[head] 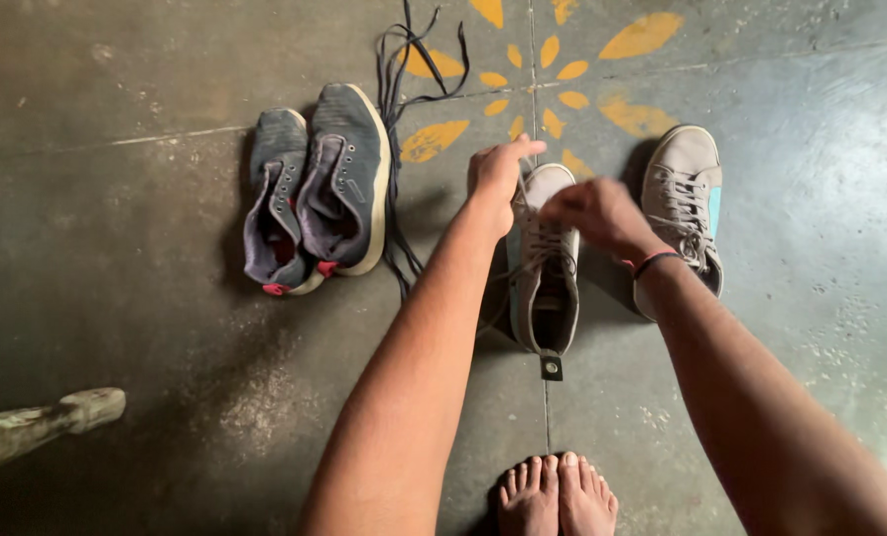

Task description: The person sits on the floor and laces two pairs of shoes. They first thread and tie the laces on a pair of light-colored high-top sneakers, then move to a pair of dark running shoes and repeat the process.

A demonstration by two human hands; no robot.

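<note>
Under both hands, grey sneaker (546, 288) points away.

Off to your left: pair of dark blue sneakers (315, 194), unlaced, side by side and touching, red tabs at the heels. Loose dark laces (404, 89) trail along their right edge. Yellow petal pattern (548, 74) painted on the grey concrete floor (116, 328). Pale blurred object (42, 422) pokes in at your lower left; can't tell what it is.
</note>
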